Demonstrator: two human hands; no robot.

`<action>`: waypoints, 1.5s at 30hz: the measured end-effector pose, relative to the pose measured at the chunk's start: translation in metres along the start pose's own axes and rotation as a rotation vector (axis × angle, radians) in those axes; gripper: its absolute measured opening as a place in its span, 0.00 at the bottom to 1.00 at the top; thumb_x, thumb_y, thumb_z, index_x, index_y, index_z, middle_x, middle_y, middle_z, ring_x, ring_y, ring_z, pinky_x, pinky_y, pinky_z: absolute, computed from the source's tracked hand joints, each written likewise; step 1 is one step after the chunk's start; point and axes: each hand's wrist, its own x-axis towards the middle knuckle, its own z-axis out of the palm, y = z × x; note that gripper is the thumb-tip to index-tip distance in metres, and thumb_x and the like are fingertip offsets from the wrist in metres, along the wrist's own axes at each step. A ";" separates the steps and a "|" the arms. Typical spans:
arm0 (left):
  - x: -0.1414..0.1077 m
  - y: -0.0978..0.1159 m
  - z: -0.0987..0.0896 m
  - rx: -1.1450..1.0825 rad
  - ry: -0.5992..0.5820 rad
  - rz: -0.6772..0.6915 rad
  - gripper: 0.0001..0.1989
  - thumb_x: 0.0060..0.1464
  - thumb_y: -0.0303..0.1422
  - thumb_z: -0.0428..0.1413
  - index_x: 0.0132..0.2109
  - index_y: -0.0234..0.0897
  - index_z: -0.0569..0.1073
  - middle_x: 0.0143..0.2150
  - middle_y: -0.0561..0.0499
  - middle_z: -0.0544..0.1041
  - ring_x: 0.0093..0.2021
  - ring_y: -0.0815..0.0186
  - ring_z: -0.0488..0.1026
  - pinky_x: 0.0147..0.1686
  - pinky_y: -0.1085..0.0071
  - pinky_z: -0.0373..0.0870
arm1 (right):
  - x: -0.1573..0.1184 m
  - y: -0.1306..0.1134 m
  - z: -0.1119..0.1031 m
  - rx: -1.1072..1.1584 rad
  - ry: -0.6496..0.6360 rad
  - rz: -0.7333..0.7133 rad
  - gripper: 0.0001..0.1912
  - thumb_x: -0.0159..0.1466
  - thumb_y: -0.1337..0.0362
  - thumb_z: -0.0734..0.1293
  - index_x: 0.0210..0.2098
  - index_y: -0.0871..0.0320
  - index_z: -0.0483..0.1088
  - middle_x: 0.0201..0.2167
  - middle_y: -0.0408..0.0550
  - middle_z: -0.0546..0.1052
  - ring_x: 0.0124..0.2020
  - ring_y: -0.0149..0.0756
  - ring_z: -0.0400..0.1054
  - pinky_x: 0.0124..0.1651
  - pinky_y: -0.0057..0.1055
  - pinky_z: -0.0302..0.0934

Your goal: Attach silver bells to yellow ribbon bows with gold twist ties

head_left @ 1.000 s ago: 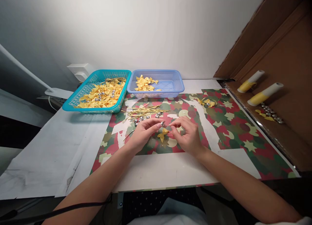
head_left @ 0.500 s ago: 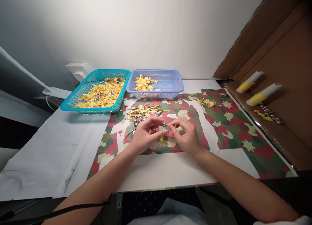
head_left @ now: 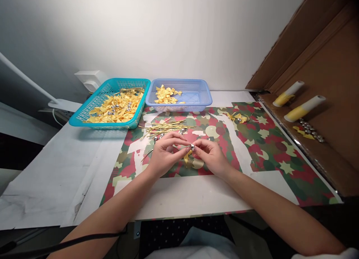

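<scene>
A small silver bell point(head_left: 192, 147) is pinched between the fingertips of both my hands, above the middle of the patterned sheet. My left hand point(head_left: 168, 154) holds it from the left, with thumb and forefinger closed. From the right, my right hand point(head_left: 211, 156) grips it between thumb and fingers. A yellow bow point(head_left: 187, 158) shows just under the fingertips; whether it is joined to the bell I cannot tell. Behind my left hand lie gold twist ties point(head_left: 168, 128) and several silver bells point(head_left: 183, 131), partly hidden by the fingers.
A teal basket point(head_left: 74, 120) holds yellow bows, bells and gold ties. Beside it a blue basket point(head_left: 206, 101) holds more bows. A yellow bow with a bell point(head_left: 239, 118) lies at the back right. Two ribbon rolls point(head_left: 305, 108) stand in a cardboard box point(head_left: 322, 64) on the right.
My fingertips have drawn together around the bell, which is slightly lower and further right. My right-hand fingers have curled in closer.
</scene>
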 end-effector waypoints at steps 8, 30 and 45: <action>0.000 0.001 -0.001 0.016 -0.021 0.102 0.05 0.49 0.28 0.64 0.33 0.44 0.82 0.32 0.51 0.73 0.34 0.66 0.71 0.34 0.67 0.69 | 0.001 -0.002 -0.002 0.068 -0.056 0.018 0.17 0.59 0.49 0.68 0.31 0.57 0.72 0.26 0.42 0.70 0.27 0.28 0.60 0.30 0.28 0.55; 0.008 -0.001 -0.010 -0.382 0.061 -0.181 0.04 0.48 0.34 0.66 0.31 0.41 0.79 0.28 0.54 0.76 0.27 0.69 0.70 0.26 0.73 0.67 | 0.002 -0.008 -0.012 -0.225 0.079 -0.245 0.06 0.61 0.63 0.68 0.39 0.53 0.74 0.42 0.46 0.77 0.36 0.33 0.69 0.36 0.32 0.63; 0.013 0.000 -0.019 0.465 -0.121 0.134 0.13 0.53 0.34 0.61 0.47 0.39 0.76 0.46 0.45 0.77 0.50 0.54 0.70 0.50 0.55 0.64 | 0.003 -0.022 -0.023 0.001 0.029 -0.357 0.06 0.62 0.58 0.70 0.32 0.50 0.78 0.31 0.43 0.79 0.36 0.34 0.72 0.41 0.34 0.67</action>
